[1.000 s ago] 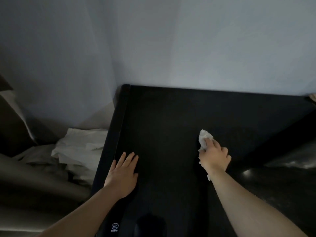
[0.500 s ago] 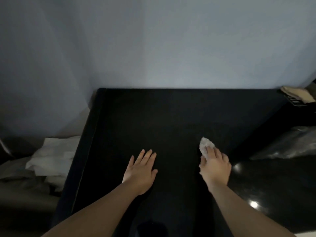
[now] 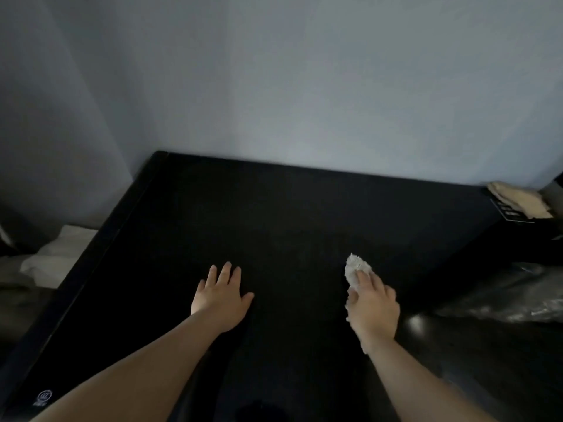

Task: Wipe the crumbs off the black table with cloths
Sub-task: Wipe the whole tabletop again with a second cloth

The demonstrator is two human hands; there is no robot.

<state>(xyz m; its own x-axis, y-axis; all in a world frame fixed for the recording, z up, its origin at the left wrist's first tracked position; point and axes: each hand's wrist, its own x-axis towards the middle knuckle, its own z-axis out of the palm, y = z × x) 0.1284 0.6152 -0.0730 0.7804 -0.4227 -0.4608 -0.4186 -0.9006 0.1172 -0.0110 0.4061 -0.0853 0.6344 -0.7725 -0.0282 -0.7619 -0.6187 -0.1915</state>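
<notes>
We see the black table pushed into a corner against a pale wall. Both forearms reach in from the bottom edge.

Left hand: palm down, flat on the tabletop, fingers straight and slightly spread, thumb out to the right. It holds nothing.

Right hand: palm down on a crumpled white cloth, pressing it onto the table. The fingers are bent over the wad and the thumb is against its left side, so we mark it as gripping the cloth. The cloth pokes out past the fingertips, and a small bit shows at the wrist. It sits on the right part of the tabletop, well apart from the left hand.

Crumbs: the surface is too dark for us to tell.

Off the table's left edge, lower down, lies rumpled white fabric. At the far right corner we note a beige rag on a dark box. Crinkled clear plastic lies right of the table. A small round logo marks the table's near left corner.
</notes>
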